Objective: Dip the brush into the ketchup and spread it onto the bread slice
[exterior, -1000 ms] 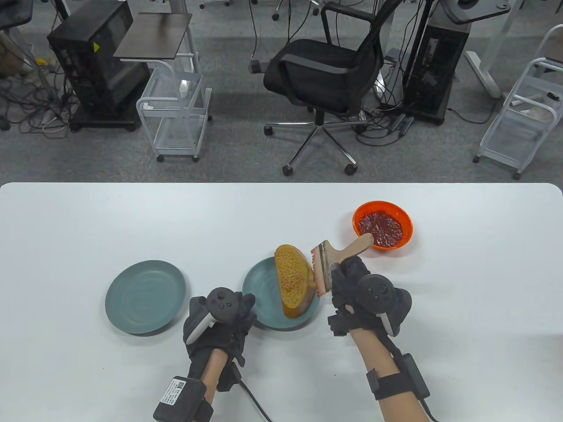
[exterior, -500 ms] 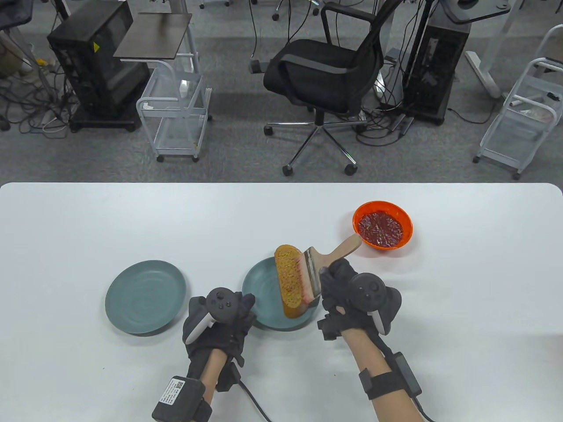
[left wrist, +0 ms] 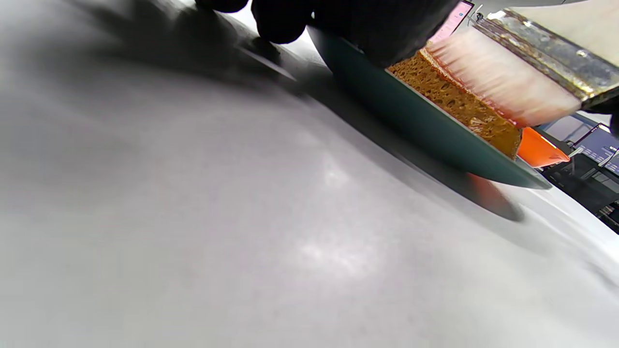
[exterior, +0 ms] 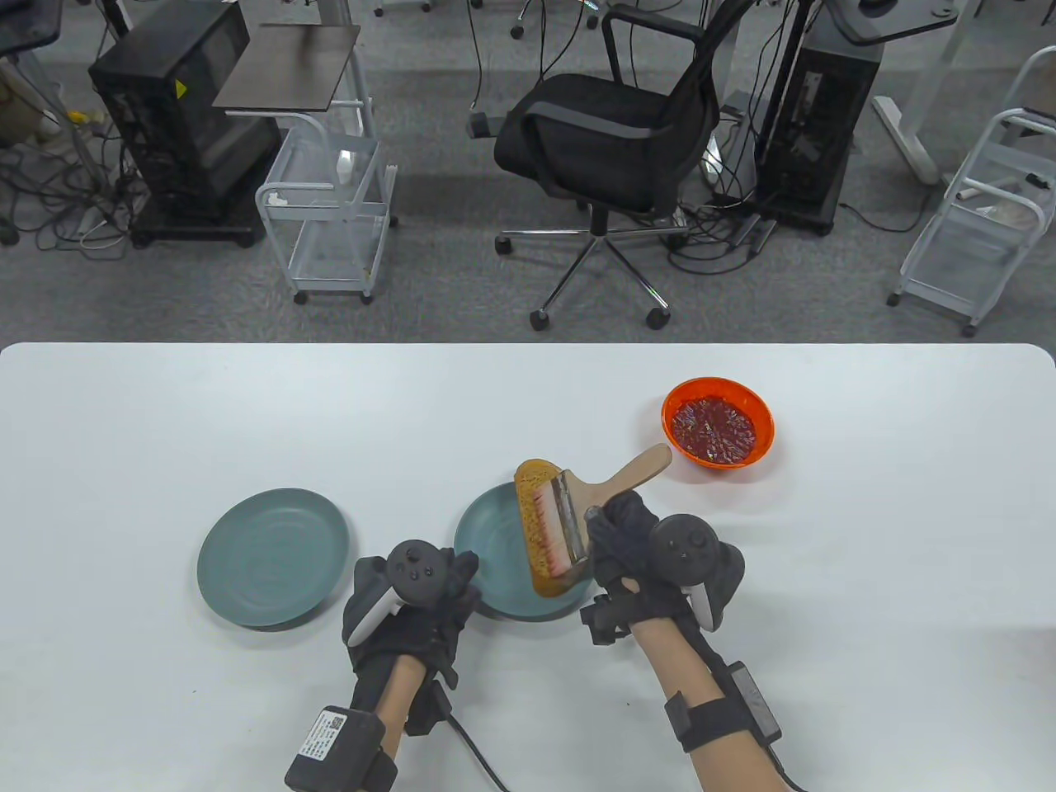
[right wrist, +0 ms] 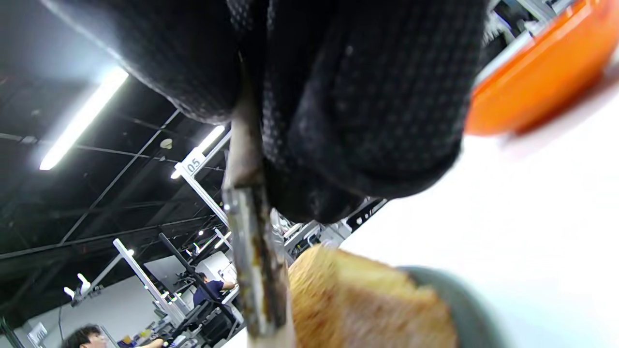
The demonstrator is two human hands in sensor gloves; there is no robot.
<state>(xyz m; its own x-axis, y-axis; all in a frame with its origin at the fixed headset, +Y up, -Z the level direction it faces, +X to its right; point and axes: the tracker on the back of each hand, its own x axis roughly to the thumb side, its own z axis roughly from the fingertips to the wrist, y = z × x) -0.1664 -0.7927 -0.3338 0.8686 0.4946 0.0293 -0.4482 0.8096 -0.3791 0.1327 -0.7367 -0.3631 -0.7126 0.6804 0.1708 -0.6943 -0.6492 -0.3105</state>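
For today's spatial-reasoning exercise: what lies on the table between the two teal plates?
Only the left hand, at the near side of the gap; the table between the empty teal plate and the bread's plate is otherwise bare in the table view.

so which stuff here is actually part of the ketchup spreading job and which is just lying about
In the job:
- brush, held by the right hand, bristles on the bread
- bread slice
- plate under the bread, which the left hand touches at the rim
- orange ketchup bowl

Just lying about:
- second teal plate, left of the left hand, nothing on it
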